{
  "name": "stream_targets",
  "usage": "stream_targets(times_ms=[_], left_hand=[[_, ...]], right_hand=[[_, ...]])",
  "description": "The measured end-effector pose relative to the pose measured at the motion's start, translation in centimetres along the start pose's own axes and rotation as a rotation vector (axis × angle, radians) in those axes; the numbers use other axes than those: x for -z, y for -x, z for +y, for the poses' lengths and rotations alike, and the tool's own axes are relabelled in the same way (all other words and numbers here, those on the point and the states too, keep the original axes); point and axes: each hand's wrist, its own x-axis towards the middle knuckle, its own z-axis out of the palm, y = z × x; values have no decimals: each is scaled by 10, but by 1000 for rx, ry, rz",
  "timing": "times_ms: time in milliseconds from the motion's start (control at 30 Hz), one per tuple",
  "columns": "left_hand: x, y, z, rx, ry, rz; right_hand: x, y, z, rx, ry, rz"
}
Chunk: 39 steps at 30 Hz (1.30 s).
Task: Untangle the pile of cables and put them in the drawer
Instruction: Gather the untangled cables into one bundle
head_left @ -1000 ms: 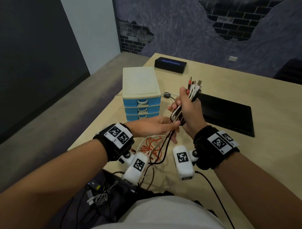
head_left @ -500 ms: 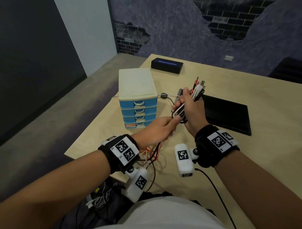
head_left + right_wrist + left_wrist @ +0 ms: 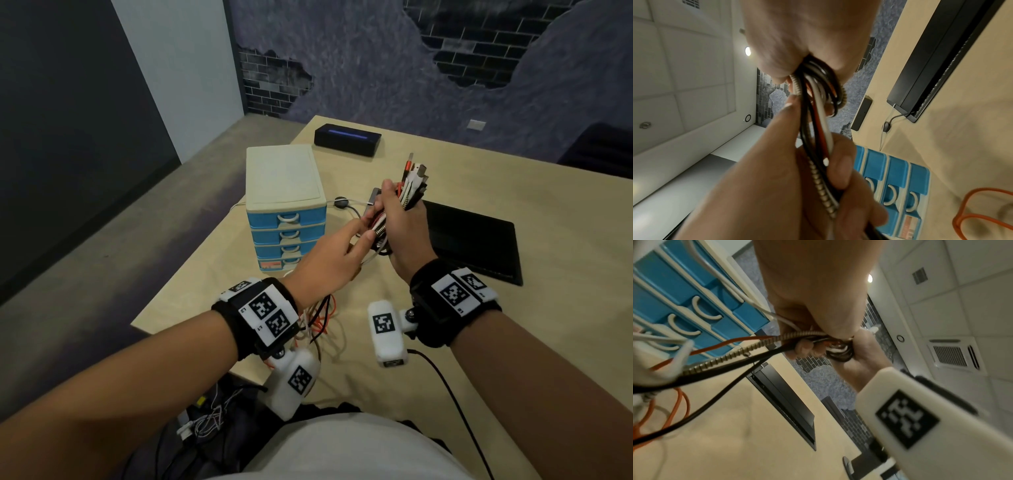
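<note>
Centre of the head view: a bundle of cables (image 3: 404, 202) is gripped upright in the right hand (image 3: 406, 236), fingers curled round it, connector ends fanned out above the fist toward the top of the frame. Just below that fist the same strands are pinched by the left hand (image 3: 329, 263), thumb and fingers closed on them; in the right wrist view a metal-sheathed cable (image 3: 823, 186) is seen running under the left thumb beside black, red and white ones. From the left hand the loose tails drop toward the lower centre of the frame and lie on the table (image 3: 513, 342) in orange and white loops (image 3: 318, 318). The long axis is thus judged near vertical, slack below both grips. The drawer unit (image 3: 286, 209) stands left of the hands, all drawers shut; the left hand is nearer to it.
</note>
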Motion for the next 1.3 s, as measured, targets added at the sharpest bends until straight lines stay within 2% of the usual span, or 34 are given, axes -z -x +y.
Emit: stream_targets(times_ms=[167, 333, 500, 600, 700, 767, 900, 1000, 1100, 1200, 1300], left_hand=[[0, -5, 2, 103, 286, -68], [3, -5, 10, 228, 509, -163], [7, -5, 12, 224, 383, -172], [3, -2, 11, 166, 291, -79], [0, 1, 9, 177, 269, -13], [-1, 1, 8, 193, 291, -102], [4, 9, 6, 168, 372, -384], [11, 13, -6, 134, 381, -517], [14, 17, -17, 182, 405, -683], [18, 18, -19, 236, 351, -807], [26, 15, -21, 287, 294, -861]], right_hand=[[2, 1, -1, -10, -15, -76], [-3, 1, -5, -110, -174, -98], [-5, 6, -4, -156, -243, -61], [-6, 6, -5, -135, -221, -30], [-7, 9, -8, -86, -153, 3], [-8, 11, -12, -82, -147, 23], [-9, 9, -19, -62, -166, 17], [-2, 5, -22, -59, -221, 36], [4, 4, -23, -63, -246, 36], [7, 5, -22, -76, -278, 35], [9, 5, -20, -103, -325, 18]])
